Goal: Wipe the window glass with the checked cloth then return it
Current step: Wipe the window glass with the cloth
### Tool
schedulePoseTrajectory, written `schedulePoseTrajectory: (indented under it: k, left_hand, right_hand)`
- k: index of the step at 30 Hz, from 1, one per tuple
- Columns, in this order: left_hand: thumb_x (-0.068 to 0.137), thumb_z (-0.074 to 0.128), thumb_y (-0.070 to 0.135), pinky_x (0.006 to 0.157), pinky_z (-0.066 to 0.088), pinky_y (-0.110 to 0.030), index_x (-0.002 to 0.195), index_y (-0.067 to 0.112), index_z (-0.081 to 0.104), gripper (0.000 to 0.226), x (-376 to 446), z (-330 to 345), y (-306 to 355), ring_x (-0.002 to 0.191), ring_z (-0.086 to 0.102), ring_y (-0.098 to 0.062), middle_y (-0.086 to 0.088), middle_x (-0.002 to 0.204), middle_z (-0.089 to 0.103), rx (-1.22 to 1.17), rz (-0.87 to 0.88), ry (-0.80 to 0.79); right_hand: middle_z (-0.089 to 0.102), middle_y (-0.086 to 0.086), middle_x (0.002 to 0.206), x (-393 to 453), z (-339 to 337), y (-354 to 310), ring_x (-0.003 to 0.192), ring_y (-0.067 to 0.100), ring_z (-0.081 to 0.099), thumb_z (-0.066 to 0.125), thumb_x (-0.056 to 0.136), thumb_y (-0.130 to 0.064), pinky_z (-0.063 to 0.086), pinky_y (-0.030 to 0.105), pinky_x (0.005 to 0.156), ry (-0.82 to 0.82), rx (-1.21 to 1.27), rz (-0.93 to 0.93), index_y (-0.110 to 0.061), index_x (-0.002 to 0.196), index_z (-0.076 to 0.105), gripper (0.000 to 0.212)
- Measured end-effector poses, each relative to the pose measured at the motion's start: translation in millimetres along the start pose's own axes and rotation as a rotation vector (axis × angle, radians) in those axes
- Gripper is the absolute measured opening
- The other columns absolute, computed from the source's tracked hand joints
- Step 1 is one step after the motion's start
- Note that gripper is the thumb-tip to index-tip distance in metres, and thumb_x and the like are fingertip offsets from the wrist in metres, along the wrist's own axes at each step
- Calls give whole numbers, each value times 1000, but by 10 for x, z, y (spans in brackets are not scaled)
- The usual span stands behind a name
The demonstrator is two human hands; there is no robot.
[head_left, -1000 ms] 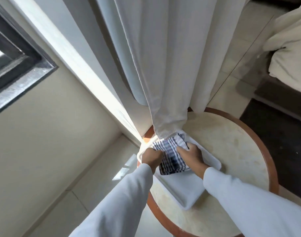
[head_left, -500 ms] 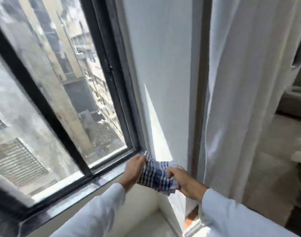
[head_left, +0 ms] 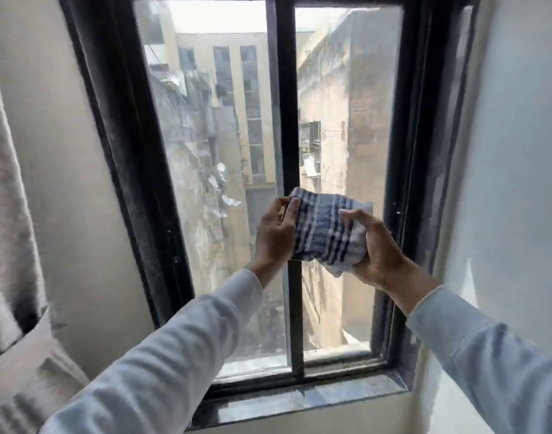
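The blue-and-white checked cloth (head_left: 323,230) is bunched between both hands, held up in front of the window. My left hand (head_left: 274,234) grips its left edge and my right hand (head_left: 374,249) grips its right side from below. The window glass (head_left: 205,183) fills the middle of the view in two panes, split by a black centre bar (head_left: 285,104), and looks smeared and dusty. The cloth sits over the centre bar and the lower part of the right pane; whether it touches the glass I cannot tell.
A black window frame (head_left: 121,151) surrounds the panes, with a dark sill (head_left: 299,399) below. A pale curtain (head_left: 8,214) hangs at the left. White wall (head_left: 519,151) stands at the right. Buildings show outside through the glass.
Both hands lifted the cloth from the white tray on the round table up to the window. My view swung from the table to face the glass.
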State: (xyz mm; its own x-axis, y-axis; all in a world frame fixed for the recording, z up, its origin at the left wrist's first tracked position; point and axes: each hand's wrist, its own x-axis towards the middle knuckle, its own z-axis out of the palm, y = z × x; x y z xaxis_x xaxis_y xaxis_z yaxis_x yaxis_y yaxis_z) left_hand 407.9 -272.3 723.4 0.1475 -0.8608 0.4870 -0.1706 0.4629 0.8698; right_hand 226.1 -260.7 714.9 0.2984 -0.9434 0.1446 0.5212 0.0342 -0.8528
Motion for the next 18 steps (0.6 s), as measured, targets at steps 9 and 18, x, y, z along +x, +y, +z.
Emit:
schedulePoseTrajectory:
  k: [9, 18]
  left_hand:
    - [114, 54, 42, 122, 46, -48, 151, 10, 63, 50, 1337, -1709, 5, 152, 52, -36, -15, 163, 56, 1090, 640, 719]
    - [117, 25, 42, 140, 4, -31, 175, 7, 24, 68, 1828, -2221, -284, 174, 16, -27, -11, 185, 17, 1131, 656, 638]
  right_hand:
    - [83, -16, 113, 1180, 876, 828, 113, 12, 80, 60, 100, -34, 58, 10, 90, 417, -366, -827, -39, 123, 75, 27]
    - [17, -3, 184, 2302, 1038, 1773, 172, 19, 3, 52, 104, -53, 20, 53, 133, 50, -1746, -1299, -35, 171, 30, 73]
